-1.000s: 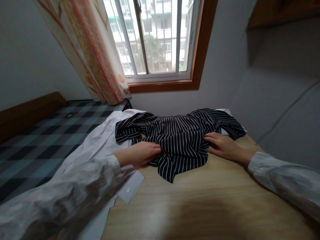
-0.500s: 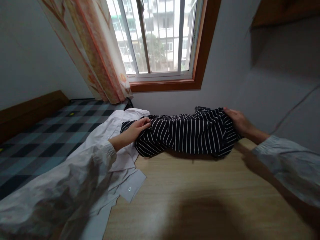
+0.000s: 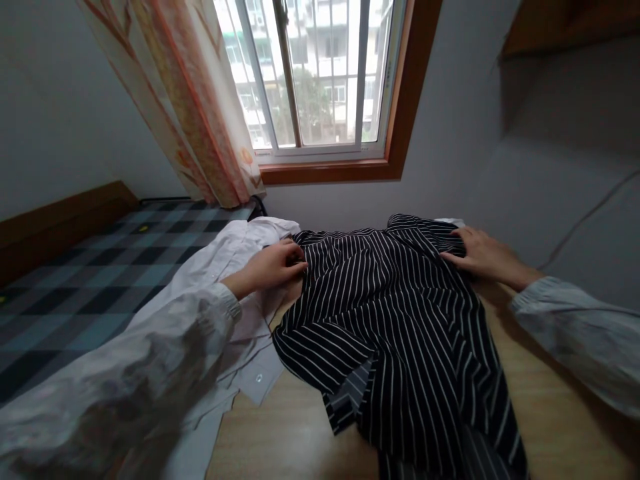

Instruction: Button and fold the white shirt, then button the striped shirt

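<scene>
A black shirt with thin white stripes (image 3: pixel 395 287) lies spread and wrinkled over the wooden table, its lower part reaching the near edge of view. At its upper left edge is my left hand (image 3: pixel 273 267), fingers curled and closed at the cloth; the exact grip is partly hidden. My right hand (image 3: pixel 485 257) rests at the upper right of the shirt, thumb and fingers apart on the fabric. White shirts (image 3: pixel 220 257) lie in layers beneath and beside my left forearm.
The light wooden table (image 3: pixel 280 433) runs under the garments. To the left is a bed with a checked cover (image 3: pixel 100 280). A window (image 3: pixel 325 87) with an orange-patterned curtain (image 3: pixel 195 100) faces me. A bit of white cloth (image 3: pixel 453 221) shows behind the striped shirt.
The striped shirt was bunched and held up between both hands; now it has dropped open toward me across the table. My right hand's fingers have spread.
</scene>
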The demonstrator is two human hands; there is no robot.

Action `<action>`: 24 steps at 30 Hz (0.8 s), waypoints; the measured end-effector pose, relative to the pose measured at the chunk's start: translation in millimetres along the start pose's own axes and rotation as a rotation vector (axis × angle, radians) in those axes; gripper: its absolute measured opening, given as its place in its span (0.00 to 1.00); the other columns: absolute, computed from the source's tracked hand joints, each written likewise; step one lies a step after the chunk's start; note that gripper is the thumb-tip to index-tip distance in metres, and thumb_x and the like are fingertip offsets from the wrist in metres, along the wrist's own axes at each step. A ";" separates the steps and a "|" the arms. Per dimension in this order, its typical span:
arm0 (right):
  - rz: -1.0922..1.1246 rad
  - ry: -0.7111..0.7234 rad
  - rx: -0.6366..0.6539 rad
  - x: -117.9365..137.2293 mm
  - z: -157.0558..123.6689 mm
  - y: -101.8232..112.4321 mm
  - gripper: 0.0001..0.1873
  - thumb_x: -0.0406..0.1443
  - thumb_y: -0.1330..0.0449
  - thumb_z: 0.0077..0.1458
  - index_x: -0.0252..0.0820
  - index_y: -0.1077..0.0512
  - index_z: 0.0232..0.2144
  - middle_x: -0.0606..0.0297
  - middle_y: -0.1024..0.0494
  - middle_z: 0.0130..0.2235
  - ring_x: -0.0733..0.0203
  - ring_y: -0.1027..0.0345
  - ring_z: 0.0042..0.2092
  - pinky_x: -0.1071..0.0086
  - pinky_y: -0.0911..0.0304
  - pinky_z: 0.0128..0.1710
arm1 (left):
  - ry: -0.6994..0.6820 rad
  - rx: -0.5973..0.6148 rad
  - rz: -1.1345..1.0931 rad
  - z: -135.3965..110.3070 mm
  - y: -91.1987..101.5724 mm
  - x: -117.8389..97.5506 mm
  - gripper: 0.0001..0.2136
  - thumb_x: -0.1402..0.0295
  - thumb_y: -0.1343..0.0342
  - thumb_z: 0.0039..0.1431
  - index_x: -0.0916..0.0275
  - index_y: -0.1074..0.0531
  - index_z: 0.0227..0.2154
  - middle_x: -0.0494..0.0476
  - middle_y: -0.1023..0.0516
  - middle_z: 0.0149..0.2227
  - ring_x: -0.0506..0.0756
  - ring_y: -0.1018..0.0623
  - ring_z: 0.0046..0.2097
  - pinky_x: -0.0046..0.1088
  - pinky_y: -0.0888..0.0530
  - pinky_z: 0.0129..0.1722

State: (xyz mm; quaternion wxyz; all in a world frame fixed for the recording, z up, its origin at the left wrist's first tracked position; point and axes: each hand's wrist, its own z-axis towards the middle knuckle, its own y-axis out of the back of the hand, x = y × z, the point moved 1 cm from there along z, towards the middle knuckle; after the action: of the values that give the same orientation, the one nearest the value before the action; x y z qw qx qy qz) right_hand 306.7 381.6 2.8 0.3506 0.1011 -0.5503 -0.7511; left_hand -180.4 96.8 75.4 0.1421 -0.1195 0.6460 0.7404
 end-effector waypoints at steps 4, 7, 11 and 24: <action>0.000 -0.238 -0.014 -20.8 8.8 -16.0 0.41 0.64 0.32 0.59 0.37 0.26 0.57 0.32 0.20 0.58 0.25 0.26 0.59 0.42 0.30 0.59 | 0.113 -0.279 0.388 6.8 9.5 24.0 0.29 0.45 0.30 0.58 0.63 0.20 0.53 0.75 0.20 0.61 0.74 0.23 0.62 0.47 0.27 0.61; -0.009 -0.311 0.076 -30.2 13.5 -23.6 0.32 0.61 0.33 0.61 0.40 0.22 0.50 0.41 0.16 0.51 0.33 0.22 0.54 0.48 0.28 0.53 | 0.291 -0.135 0.402 11.6 11.5 41.5 0.26 0.47 0.29 0.55 0.62 0.19 0.47 0.71 0.15 0.50 0.73 0.19 0.55 0.42 0.26 0.54; -0.076 -0.266 0.093 -38.8 13.6 -25.5 0.15 0.48 0.40 0.67 0.45 0.21 0.37 0.51 0.14 0.43 0.43 0.21 0.44 0.56 0.31 0.44 | 0.381 0.018 0.348 15.5 16.4 57.4 0.14 0.55 0.39 0.62 0.58 0.18 0.42 0.62 0.13 0.45 0.65 0.17 0.48 0.35 0.26 0.46; 0.211 0.396 0.190 55.6 -18.8 2.6 0.20 0.54 0.39 0.71 0.47 0.19 0.44 0.52 0.16 0.49 0.42 0.22 0.52 0.48 0.28 0.58 | -0.355 0.177 0.282 -7.2 -5.8 -0.2 0.17 0.53 0.44 0.76 0.57 0.21 0.57 0.63 0.17 0.58 0.63 0.18 0.58 0.42 0.26 0.63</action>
State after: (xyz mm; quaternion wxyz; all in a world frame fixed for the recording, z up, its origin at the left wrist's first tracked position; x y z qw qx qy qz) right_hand 277.1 331.6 11.1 0.5170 0.2207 -0.5467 -0.6205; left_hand -178.2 90.3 69.2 0.1586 0.1171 0.6837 0.7026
